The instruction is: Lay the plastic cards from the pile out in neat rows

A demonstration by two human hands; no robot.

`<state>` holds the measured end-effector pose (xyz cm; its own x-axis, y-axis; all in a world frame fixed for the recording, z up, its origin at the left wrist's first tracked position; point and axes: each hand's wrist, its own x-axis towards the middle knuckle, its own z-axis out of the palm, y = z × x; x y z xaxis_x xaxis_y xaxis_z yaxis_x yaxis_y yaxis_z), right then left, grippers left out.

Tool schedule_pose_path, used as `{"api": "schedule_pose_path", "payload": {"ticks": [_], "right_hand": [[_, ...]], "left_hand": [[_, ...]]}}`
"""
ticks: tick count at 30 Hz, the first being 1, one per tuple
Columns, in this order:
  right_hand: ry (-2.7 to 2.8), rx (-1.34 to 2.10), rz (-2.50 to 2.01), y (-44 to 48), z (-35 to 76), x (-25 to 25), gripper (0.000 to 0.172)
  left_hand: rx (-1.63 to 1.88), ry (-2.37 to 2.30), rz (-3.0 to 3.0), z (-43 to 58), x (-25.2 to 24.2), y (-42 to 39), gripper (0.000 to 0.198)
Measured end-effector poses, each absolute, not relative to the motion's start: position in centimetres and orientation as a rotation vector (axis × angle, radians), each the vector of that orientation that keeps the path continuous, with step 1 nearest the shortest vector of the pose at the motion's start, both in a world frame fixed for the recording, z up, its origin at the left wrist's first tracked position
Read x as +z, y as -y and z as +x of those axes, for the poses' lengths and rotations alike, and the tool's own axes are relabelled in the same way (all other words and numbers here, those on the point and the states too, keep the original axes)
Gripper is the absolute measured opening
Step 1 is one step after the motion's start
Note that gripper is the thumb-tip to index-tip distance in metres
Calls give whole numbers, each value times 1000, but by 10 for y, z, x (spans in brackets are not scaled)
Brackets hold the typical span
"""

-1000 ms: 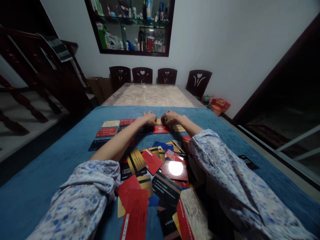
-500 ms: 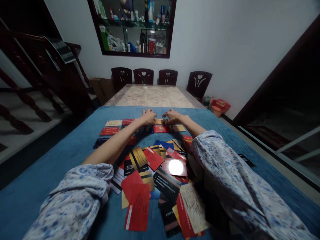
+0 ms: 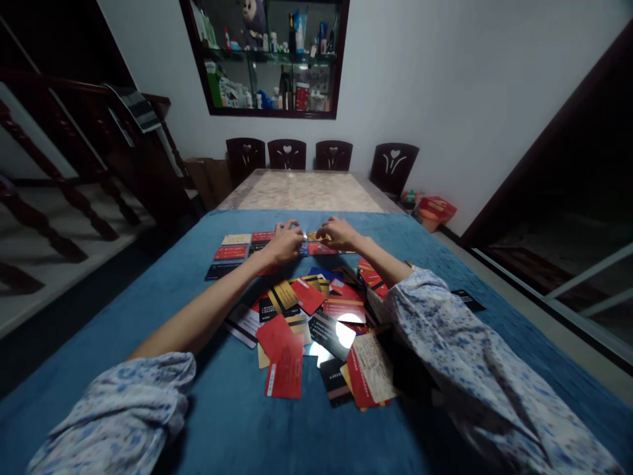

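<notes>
My left hand (image 3: pixel 287 244) is over the far rows of bank-type cards, fingers bent and apart, its fingertips at a blue card (image 3: pixel 303 251). Just right of it, my right hand (image 3: pixel 339 233) arches with loosely curled, parted fingers above a yellowish card (image 3: pixel 311 236) and a red card (image 3: pixel 320 249). Neither hand visibly lifts a card. To the left lie a cream card (image 3: pixel 236 239), a red card (image 3: pixel 231 252) and a dark card (image 3: pixel 222 271). Nearer me, between my forearms, is a loose pile of overlapping cards, with a red card (image 3: pixel 285 376) at its front.
A blue cloth (image 3: pixel 237 422) covers the near table; beyond it is the marble-patterned tabletop (image 3: pixel 301 190). A black card (image 3: pixel 467 300) lies apart at the right. Several dark chairs (image 3: pixel 287 155) stand behind. A bright light spot (image 3: pixel 345 334) falls on the pile.
The camera view has shifted, so the pile and rows appear smaller and slightly moved. My hands stay at the far rows, with the left hand slightly lower and further left.
</notes>
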<state>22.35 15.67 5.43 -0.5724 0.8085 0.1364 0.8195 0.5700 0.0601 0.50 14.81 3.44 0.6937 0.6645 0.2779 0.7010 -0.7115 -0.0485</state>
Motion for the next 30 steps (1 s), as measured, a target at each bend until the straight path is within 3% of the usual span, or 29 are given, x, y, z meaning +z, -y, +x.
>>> {"api": "schedule_pose_path", "payload": {"ticks": [17, 30], "right_hand": [[2723, -164, -1138, -72, 189, 45, 23], [2690, -139, -957, -11, 179, 25, 23]], "left_hand": [[-589, 1118, -2783, -45, 12, -53, 22], [-714, 1067, -2857, -66, 7, 2, 24]]}}
